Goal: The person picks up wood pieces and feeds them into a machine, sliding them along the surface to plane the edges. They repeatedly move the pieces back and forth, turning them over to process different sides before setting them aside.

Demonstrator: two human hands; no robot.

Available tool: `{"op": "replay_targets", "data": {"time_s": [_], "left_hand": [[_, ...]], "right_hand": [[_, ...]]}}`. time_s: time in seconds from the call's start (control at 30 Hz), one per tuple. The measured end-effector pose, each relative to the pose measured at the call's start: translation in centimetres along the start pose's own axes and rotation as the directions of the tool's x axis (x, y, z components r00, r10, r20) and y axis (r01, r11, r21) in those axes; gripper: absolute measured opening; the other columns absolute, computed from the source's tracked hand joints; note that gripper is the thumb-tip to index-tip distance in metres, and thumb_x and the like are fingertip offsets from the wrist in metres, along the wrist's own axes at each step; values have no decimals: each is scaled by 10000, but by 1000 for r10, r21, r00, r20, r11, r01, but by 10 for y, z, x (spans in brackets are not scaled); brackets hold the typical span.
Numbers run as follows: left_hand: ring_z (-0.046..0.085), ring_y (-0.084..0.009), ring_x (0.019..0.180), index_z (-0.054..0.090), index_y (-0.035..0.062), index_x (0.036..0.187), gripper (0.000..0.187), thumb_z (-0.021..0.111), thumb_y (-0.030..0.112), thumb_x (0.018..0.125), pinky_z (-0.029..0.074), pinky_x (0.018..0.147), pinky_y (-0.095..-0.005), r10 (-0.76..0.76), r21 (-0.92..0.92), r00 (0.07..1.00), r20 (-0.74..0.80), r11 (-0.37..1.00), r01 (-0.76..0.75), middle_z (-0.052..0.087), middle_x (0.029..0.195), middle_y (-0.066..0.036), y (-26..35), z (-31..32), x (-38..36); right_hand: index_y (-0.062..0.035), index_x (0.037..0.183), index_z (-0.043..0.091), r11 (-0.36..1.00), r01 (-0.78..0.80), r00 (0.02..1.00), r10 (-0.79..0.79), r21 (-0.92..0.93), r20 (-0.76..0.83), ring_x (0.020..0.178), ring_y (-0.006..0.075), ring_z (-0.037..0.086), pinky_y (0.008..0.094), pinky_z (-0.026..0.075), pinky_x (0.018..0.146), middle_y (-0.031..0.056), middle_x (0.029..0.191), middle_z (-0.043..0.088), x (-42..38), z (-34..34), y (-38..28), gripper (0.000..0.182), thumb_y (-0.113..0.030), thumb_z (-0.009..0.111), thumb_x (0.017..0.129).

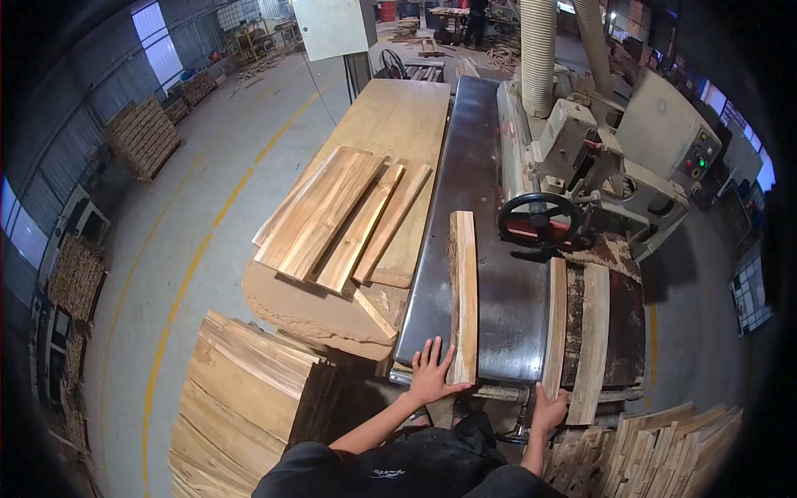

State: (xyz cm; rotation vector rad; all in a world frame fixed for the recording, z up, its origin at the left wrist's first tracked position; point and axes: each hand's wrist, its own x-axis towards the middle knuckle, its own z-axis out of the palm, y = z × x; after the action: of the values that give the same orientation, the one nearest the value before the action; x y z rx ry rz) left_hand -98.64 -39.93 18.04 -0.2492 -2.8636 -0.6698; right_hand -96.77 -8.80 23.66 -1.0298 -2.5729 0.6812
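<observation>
My left hand (432,373) lies spread at the near edge of the dark metal machine table (506,332), its thumb against the near end of a wooden board (466,290) with a rough bark edge. At the right, my right hand (550,409) is closed on the near end of a narrow wooden strip (556,319), which lies lengthwise on the machine. Just right of that strip is another board (591,340), jutting past the near edge. How my right fingers wrap underneath is partly hidden.
A woodworking machine with a black handwheel (540,221) stands beyond the boards. Several planks (324,216) lie on a wooden side table (398,108) to the left. Stacked boards (241,390) stand near left, and more upright pieces (664,448) near right. A control box (685,133) shows a green light.
</observation>
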Motion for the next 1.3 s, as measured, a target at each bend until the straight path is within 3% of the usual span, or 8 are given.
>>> {"op": "replay_targets", "data": {"time_s": [0.5,0.63,0.8,0.93,1.0,1.3], "left_hand": [[69,-448,1592,335,151,1643,1171,639,874,773,72,1209,-623,-42,-22,997,58,999,44,173,1701,-286,0,1,0],[65,-426,1597,356,143,1635,1170,644,874,769,57,1212,-611,-46,-13,998,48,999,47,177,1703,-278,1,2,-1],[75,-423,1596,363,145,1634,1170,646,875,765,49,1213,-610,-48,-14,998,45,999,49,179,1704,-275,1,1,-1],[90,-435,1590,370,149,1630,1159,656,867,765,60,1211,-612,-42,-9,999,20,999,42,186,1701,-276,1,3,0],[94,-441,1587,372,151,1629,1155,659,864,767,62,1211,-611,-40,-17,999,7,999,40,189,1700,-276,1,3,-1],[71,-469,1587,362,147,1634,1162,625,884,775,55,1217,-618,-63,-32,994,86,997,66,161,1704,-290,3,-5,1]], "right_hand": [[-57,1204,582,991,51,999,-50,-121,6,895,480,713,572,542,737,267,941,741,-7,-3,-9,626,-536,797,862],[-63,1224,557,990,7,998,2,-144,64,963,494,697,566,535,794,278,1004,734,-8,-7,-17,618,-530,770,881],[-79,1267,524,986,64,996,-54,-154,69,952,500,694,577,530,793,258,1017,733,-8,-3,-10,620,-549,722,916],[-74,1265,528,982,40,995,-23,-183,94,938,497,694,570,531,782,259,1003,732,-10,-9,-20,621,-559,708,923],[-53,1251,527,957,142,990,-143,-253,17,835,440,727,535,546,683,245,910,738,-11,-3,-14,589,-534,690,952],[-22,1253,529,947,174,984,-180,-270,4,869,432,718,518,546,687,243,952,723,-9,3,-9,612,-534,683,955]]}}
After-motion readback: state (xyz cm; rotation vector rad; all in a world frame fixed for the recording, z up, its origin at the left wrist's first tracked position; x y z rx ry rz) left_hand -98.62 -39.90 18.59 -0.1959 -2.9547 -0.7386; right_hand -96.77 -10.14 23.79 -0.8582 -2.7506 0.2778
